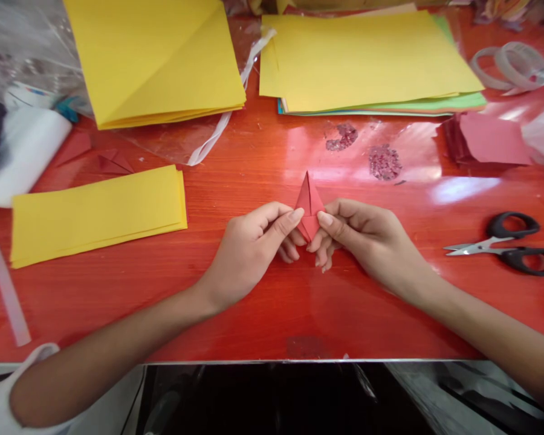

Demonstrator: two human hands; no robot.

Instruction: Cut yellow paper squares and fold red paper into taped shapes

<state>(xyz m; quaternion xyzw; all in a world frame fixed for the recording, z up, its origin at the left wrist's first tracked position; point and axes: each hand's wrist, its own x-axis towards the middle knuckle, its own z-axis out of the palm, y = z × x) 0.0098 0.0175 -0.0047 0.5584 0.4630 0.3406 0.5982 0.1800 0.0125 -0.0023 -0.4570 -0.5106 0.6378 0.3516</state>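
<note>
Between my two hands is a small piece of folded red paper point(309, 202), kite-shaped, its tall point away from me and a seam down its middle. My left hand point(258, 244) pinches its left corner, thumb on top and fingers curled beneath. On the opposite corner, my right hand point(365, 235) grips in the same way with thumb and fingers. The paper's lower tip points toward me, and the fingertips under it are partly hidden. Both hands are above the middle of the glossy red table point(236, 326).
Black-handled scissors point(503, 244) lie at right, near a stack of red paper squares point(492, 139). Yellow paper strips point(100, 214) are at left. Behind are large yellow sheets point(163, 60), another coloured paper stack point(367, 60) and tape rolls point(521, 65). Folded red pieces point(113, 162) rest behind the strips.
</note>
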